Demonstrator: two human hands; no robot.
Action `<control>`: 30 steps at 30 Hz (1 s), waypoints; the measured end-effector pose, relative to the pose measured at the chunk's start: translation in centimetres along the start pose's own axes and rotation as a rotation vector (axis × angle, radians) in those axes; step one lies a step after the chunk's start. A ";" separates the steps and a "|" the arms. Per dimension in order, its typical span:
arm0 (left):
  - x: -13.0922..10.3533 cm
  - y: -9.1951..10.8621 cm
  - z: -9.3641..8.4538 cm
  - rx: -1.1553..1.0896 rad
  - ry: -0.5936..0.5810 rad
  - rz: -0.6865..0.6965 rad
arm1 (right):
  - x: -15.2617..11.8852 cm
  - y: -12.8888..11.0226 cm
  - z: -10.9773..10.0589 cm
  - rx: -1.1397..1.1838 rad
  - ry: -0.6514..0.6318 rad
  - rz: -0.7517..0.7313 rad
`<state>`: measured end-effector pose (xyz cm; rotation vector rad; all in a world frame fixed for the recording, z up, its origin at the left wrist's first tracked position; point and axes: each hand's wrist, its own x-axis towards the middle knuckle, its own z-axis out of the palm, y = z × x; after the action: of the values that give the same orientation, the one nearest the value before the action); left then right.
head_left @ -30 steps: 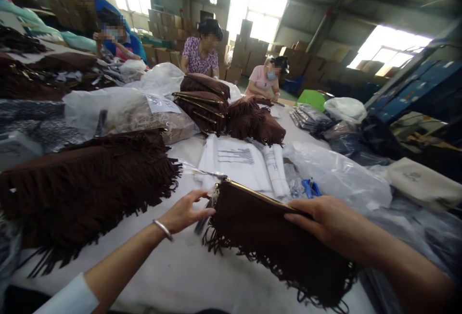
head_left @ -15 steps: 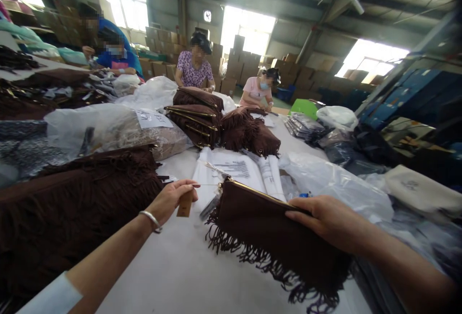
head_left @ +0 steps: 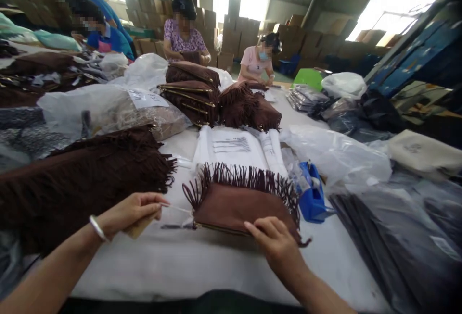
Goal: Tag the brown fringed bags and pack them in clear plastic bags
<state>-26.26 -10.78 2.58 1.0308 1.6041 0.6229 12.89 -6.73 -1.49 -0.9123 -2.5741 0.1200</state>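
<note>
A brown fringed pouch (head_left: 238,206) lies on the white table, its zipper edge toward me and its fringe pointing away. My right hand (head_left: 276,242) rests on the zipper edge, its fingers bent against the pouch. To the left, my left hand (head_left: 135,213) pinches a tan tag (head_left: 140,226) and its thin string. The string runs taut to the pouch's left corner, where a grey strip also lies. A large fringed brown heap (head_left: 83,179) sits beyond my left hand.
Behind the pouch lie printed white plastic bags (head_left: 231,148) and stacked brown pouches (head_left: 189,95). A blue tape dispenser (head_left: 312,196) stands to its right, near dark plastic bags (head_left: 404,237). Several people work across the table (head_left: 216,270).
The pouch has turned over, from hanging fringe-down in my right hand to lying with its fringe away from me. My left hand has moved left and nearer with the tag. The tape dispenser is now uncovered.
</note>
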 end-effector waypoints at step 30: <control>-2.2 -5.1 6.6 -0.403 0.075 -0.080 | 2.7 -7.8 8.9 0.421 -0.419 -0.406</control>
<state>-21.44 -15.89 -2.42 0.6497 1.4951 0.8949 2.88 -10.71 -7.01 -0.2168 -2.8795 0.7698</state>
